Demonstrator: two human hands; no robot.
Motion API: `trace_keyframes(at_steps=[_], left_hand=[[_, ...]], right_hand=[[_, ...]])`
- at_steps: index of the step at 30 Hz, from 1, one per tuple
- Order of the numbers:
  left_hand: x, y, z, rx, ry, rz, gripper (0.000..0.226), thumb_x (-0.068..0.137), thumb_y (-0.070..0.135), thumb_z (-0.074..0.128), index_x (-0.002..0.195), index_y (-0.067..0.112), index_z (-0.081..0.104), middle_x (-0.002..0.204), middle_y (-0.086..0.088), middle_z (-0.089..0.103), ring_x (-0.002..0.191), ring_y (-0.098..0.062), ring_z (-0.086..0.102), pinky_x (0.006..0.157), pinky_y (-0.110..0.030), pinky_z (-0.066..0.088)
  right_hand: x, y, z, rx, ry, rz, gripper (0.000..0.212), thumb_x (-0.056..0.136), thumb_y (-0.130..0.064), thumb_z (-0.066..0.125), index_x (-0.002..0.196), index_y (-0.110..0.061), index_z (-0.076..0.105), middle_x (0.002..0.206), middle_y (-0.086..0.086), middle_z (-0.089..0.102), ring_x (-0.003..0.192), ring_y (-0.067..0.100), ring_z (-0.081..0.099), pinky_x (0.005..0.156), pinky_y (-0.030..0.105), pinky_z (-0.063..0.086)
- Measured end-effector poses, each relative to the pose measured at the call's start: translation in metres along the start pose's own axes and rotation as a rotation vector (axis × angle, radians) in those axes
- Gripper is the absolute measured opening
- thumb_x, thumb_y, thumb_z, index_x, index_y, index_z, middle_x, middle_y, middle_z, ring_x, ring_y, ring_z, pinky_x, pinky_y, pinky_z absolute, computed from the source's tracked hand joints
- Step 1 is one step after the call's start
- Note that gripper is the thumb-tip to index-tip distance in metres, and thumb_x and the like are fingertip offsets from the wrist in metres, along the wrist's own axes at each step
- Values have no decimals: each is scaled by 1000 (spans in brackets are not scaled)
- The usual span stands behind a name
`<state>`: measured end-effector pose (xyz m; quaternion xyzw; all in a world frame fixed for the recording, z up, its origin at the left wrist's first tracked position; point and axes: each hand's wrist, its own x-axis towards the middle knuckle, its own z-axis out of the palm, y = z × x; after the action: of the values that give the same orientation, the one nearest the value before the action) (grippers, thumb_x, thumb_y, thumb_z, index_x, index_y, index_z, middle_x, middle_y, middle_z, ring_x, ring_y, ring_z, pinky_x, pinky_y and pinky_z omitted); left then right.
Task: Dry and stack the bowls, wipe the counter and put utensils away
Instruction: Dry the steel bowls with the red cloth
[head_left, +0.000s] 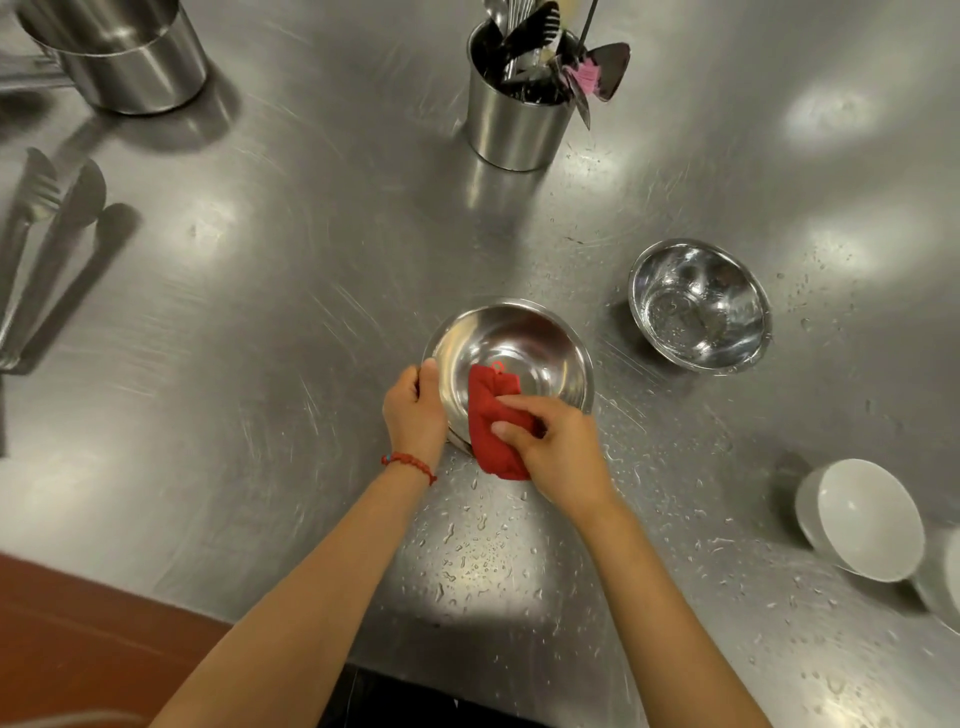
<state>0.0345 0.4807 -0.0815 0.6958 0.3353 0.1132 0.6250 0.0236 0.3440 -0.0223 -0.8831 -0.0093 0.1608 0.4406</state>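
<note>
Both forearms are bare from the bottom edge up to the wrists, with no sleeves showing anywhere along them. The left hand (414, 413) has a thin red bracelet (409, 462) of small knotted or beaded cord at the wrist, with one blue-green bead on its outer side. The right hand (556, 449) wears nothing at the wrist or on the fingers that show, and the nails that can be seen on both hands are short and plain.
</note>
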Motion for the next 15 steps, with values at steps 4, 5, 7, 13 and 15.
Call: trace_keyframes(at_steps=[4,5,7,13,15], left_hand=[[1,-2,-4,-10,6,-18,44,92,18,48,52,19,32,53,3,31,52,-9,29,48,-23,28],[2,-2,-5,-9,7,-13,44,92,17,48,51,19,31,53,3,30,52,-8,28,47,-23,27],[5,-2,-8,-8,9,15,46,92,16,48,51,20,28,52,3,26,49,-6,25,44,-18,25],[5,-6,-8,-20,-10,3,44,92,17,48,52,20,29,52,4,27,49,-7,25,45,-20,25],[5,-6,-9,-18,-5,6,45,92,17,47,52,20,28,52,4,27,49,-6,25,45,-19,25]], right_hand=[[-12,13,-18,-184,121,-45,29,81,-18,69,109,-16,68,99,8,66,81,14,55,78,15,39],[-12,17,-27,-208,166,-35,28,81,-16,69,109,-14,68,98,10,66,79,14,54,75,12,37],[-8,23,-40,-238,236,-21,27,82,-13,68,108,-11,68,96,15,66,75,16,52,71,10,33],[37,16,-52,-268,376,14,30,86,-15,62,117,-10,63,104,19,62,93,32,58,81,24,37],[57,8,-51,-298,384,19,31,88,-16,60,119,-11,61,108,20,60,97,34,57,85,30,39]])
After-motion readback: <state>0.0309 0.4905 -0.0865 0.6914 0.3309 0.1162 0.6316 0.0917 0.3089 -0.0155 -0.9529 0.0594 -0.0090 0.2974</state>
